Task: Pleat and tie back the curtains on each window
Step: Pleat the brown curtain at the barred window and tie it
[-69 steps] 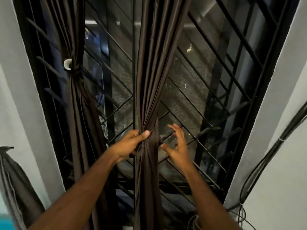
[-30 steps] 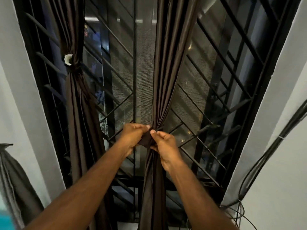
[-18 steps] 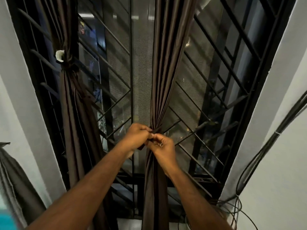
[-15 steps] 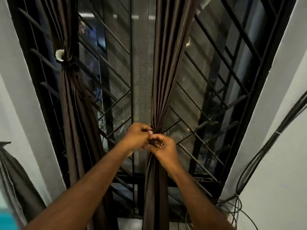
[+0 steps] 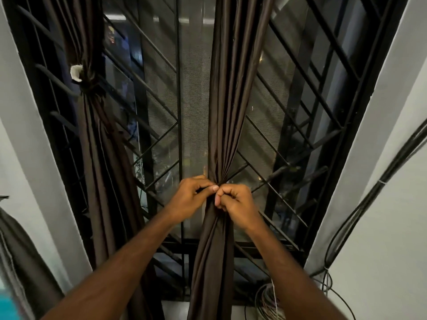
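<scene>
Black cables (image 5: 360,202) run down the right wall to a coiled wire bundle (image 5: 269,301).

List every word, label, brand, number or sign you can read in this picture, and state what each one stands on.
None can be read.
The white tag on the tied curtain at the left shows no legible print.
The coloured patch behind the window glass at upper left may be a sign, but it is too blurred to read.
The curtain pinched by the left hand and right hand is plain.
</scene>
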The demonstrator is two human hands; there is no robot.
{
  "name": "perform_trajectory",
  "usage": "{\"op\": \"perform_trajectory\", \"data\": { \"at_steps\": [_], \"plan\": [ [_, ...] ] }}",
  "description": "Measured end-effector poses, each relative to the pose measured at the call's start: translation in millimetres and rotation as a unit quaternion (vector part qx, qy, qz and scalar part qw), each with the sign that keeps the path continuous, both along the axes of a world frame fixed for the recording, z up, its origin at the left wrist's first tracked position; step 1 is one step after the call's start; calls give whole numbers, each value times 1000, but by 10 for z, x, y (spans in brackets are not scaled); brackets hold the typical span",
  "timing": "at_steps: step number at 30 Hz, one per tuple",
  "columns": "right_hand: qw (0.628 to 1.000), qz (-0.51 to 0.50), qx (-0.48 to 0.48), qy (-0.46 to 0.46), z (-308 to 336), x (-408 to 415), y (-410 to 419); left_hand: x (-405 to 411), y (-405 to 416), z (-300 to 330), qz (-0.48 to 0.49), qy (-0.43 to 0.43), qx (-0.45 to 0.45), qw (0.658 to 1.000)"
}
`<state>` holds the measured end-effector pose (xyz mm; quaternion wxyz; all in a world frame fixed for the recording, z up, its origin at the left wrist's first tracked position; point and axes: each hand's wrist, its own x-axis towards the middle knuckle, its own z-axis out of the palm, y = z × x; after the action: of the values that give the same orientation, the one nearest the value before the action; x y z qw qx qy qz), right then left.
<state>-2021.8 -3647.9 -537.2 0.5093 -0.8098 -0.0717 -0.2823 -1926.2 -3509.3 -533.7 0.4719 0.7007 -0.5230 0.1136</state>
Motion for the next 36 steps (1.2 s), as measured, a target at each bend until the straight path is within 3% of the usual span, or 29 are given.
{"op": "perform_trajectory", "data": {
  "at_steps": [7, 13, 16, 19, 21, 26, 31, 36],
  "plan": [
    [999, -22, 31, -34, 252, 53, -55, -82, -49, -75, 8, -33, 39, 999],
    [998, -25, 1, -64, 195, -28, -40, -8, -80, -150, 77, -66, 1, 995],
    [990, -50, -103, -86, 176, 8, -94, 19, -67, -160, 103, -50, 2, 993],
    [953, -84, -264, -125, 122, 61, -151, 12, -55, -110, 119, -30, 9, 992],
    [928, -115, -324, -144, 79, 103, -181, -8, -68, -55, 136, -31, 12, 990],
    [888, -177, -394, -158, 90, 158, -161, -24, -129, 13, 176, -63, 78, 979],
    [874, -160, -439, -136, 169, 142, -272, 59, -84, 95, 113, -99, 173, 973],
    [874, -128, -455, -114, 309, 105, -302, 47, -96, 193, 82, -69, 169, 980]
  ]
}}
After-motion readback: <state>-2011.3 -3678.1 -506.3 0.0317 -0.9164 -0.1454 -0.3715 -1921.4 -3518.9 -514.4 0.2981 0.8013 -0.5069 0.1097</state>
